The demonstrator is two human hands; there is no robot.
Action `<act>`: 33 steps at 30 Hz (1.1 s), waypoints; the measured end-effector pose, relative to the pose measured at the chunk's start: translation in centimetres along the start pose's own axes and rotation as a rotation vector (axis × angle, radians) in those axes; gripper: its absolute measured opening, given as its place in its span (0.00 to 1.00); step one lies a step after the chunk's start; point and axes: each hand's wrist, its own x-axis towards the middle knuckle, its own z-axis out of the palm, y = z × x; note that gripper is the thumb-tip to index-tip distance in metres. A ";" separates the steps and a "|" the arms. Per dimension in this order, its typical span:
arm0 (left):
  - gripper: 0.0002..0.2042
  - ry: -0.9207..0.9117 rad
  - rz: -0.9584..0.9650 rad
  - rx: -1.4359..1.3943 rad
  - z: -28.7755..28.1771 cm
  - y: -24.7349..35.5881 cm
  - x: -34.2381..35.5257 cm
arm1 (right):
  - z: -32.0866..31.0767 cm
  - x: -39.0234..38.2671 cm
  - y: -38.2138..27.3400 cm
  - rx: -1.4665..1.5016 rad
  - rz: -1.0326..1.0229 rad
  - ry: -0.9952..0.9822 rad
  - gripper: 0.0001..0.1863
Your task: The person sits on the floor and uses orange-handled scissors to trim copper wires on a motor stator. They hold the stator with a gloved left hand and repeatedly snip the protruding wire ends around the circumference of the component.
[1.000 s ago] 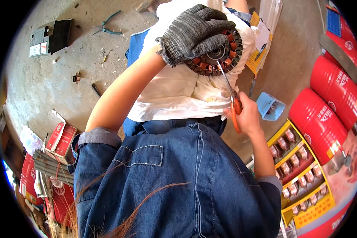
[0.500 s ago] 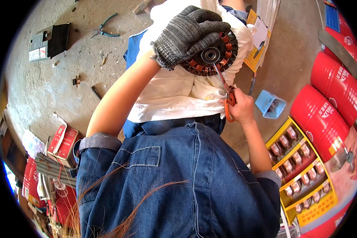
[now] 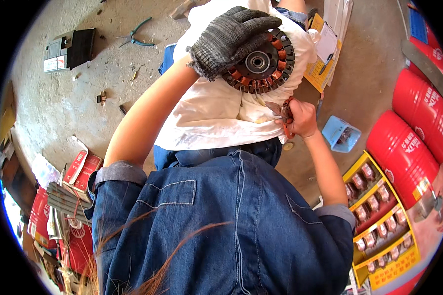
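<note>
A round motor stator with copper windings and a black toothed rim rests on the white cloth over my lap. At its centre is a ring-shaped metal bearing. My left hand, in a dark grey knitted glove, grips the stator from its upper left side and covers that part of it. Below and right of the stator, my bare right hand is closed round the orange handles of a pair of scissors. Their blades point left over the cloth, apart from the stator.
On the floor at the left lie a black battery-like box and pliers. A clipboard lies at upper right, above a blue plastic basket. Red drums and a yellow bottle rack stand at right.
The scissors have drawn back from the stator's centre to below its rim, and their blades now point left. My left hand still holds the stator, which sits slightly more to the left.
</note>
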 end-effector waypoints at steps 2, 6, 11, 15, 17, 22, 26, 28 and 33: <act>0.21 -0.048 -0.012 0.046 -0.3 0.2 0.1 | -0.2 0.0 -0.5 0.016 0.042 0.021 0.33; 0.20 -0.017 -0.164 -0.039 -0.6 1.4 0.3 | -1.3 -0.5 -2.7 0.023 0.211 0.018 0.29; 0.19 0.005 -0.168 -0.049 -0.5 1.6 0.5 | -2.7 -1.7 -4.9 0.089 0.441 0.009 0.28; 0.18 0.008 -0.174 -0.059 -0.4 1.5 0.5 | -4.3 -1.7 -5.5 0.095 0.609 -0.074 0.26; 0.19 0.007 -0.172 -0.059 -0.4 1.4 0.4 | -5.1 -1.4 -5.5 0.065 0.613 -0.115 0.25; 0.20 -0.005 -0.151 -0.072 -0.6 1.2 0.2 | -6.9 -0.1 -6.0 0.018 0.627 -0.198 0.24; 0.21 0.001 -0.156 -0.077 -0.6 1.1 0.1 | -8.3 1.1 -6.7 -0.034 0.627 -0.245 0.25; 0.21 0.004 -0.147 -0.072 -0.5 1.0 0.0 | -9.1 1.8 -7.3 -0.061 0.654 -0.296 0.25; 0.20 0.024 -0.160 -0.103 -0.3 1.0 0.0 | -10.6 3.1 -8.1 -0.112 0.654 -0.341 0.26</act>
